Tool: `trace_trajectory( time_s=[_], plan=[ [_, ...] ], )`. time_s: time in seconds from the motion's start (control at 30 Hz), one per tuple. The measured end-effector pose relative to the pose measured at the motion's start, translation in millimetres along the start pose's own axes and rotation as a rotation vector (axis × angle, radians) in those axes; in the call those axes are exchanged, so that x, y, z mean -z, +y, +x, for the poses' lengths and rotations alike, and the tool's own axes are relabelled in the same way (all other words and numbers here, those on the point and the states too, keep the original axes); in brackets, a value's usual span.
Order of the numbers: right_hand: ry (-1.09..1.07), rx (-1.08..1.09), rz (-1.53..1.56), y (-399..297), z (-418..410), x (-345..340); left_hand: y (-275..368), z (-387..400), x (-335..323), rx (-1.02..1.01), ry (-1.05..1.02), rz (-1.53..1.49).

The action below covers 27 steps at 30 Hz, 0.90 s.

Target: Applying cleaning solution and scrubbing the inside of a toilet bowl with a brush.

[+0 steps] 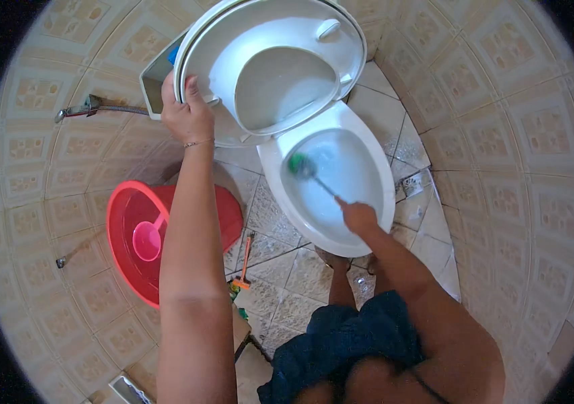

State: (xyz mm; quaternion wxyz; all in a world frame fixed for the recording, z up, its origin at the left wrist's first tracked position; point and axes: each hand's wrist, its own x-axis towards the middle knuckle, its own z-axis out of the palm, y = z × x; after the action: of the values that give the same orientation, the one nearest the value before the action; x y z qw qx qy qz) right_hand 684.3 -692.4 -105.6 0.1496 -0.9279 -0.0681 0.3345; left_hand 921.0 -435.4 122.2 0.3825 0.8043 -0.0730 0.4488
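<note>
With my left hand point(189, 112) I grip the left edge of the raised toilet seat point(219, 76) and lid point(287, 81), thumb on the near side. In my right hand point(360, 217) is the thin handle of a toilet brush point(303, 165). Its green and whitish bristle head looks blurred and lies inside the white toilet bowl point(387, 202), against the left part of the inner wall. Bluish-white water or suds cover the bowl's inside. The far end of the handle is hidden by my right hand.
Left of the bowl stands a red bucket point(229, 212) with a pink dipper point(146, 241) inside, partly behind my left forearm. An orange-handled squeegee or scraper point(245, 262) lies on the wet tiled floor point(292, 272). A metal hose fitting point(77, 111) juts from the left wall.
</note>
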Motion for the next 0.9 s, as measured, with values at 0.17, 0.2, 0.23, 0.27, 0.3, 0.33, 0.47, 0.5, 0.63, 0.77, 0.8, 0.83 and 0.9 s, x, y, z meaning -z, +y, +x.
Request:
trace_trajectory(
  time_s=[0.17, 0.2, 0.23, 0.27, 0.3, 0.33, 0.47, 0.5, 0.63, 0.77, 0.8, 0.83, 0.9],
  plan=[
    [0.176, -0.101, -0.157, 65.9, 5.7, 47.2, -4.3, 2.3, 8.0, 0.047, -0.025, 0.026],
    [0.09, -0.19, -0.229, 77.1, -5.2, 56.9, 0.7, 1.4, 3.7, 0.043, -0.036, 0.037],
    [0.087, -0.194, -0.231, 83.6, -15.9, 55.4, 2.3, 0.6, 2.3, 0.046, -0.037, 0.034],
    [0.045, -0.174, -0.256, 87.8, -31.0, 50.2, 3.8, -0.2, 1.3, 0.037, -0.03, 0.041],
    [0.01, -0.155, -0.284, 88.7, -44.2, 48.1, 5.2, 1.5, -1.1, 0.023, -0.018, 0.045],
    [-0.036, -0.12, -0.259, 80.1, -61.3, 49.5, 4.9, 2.4, 2.7, 0.023, -0.017, 0.052],
    [-0.177, 0.125, -0.113, 46.0, -111.1, 44.2, 5.1, 1.0, 7.1, 0.043, -0.011, 0.077],
    [-0.179, 0.196, -0.023, 33.1, -111.3, 47.2, 6.0, 0.3, 7.6, 0.029, -0.002, 0.084],
    [-0.14, 0.091, 0.107, 9.8, -42.7, 7.2, 4.1, -1.9, 2.8, 0.013, -0.01, 0.08],
    [0.061, -0.015, -0.124, 20.1, 24.5, 22.5, -1.1, 1.0, -1.0, 0.08, 0.006, 0.014],
    [0.111, -0.031, -0.135, 32.4, 27.8, 36.7, -2.2, -1.8, 1.8, 0.09, 0.021, 0.012],
    [0.163, -0.052, -0.149, 46.6, 21.1, 50.0, 0.5, -4.7, 5.1, 0.102, 0.008, 0.012],
    [0.131, -0.145, -0.209, 86.0, 11.0, 54.9, 7.2, -2.9, -3.9, 0.043, 0.012, 0.03]
  ],
)
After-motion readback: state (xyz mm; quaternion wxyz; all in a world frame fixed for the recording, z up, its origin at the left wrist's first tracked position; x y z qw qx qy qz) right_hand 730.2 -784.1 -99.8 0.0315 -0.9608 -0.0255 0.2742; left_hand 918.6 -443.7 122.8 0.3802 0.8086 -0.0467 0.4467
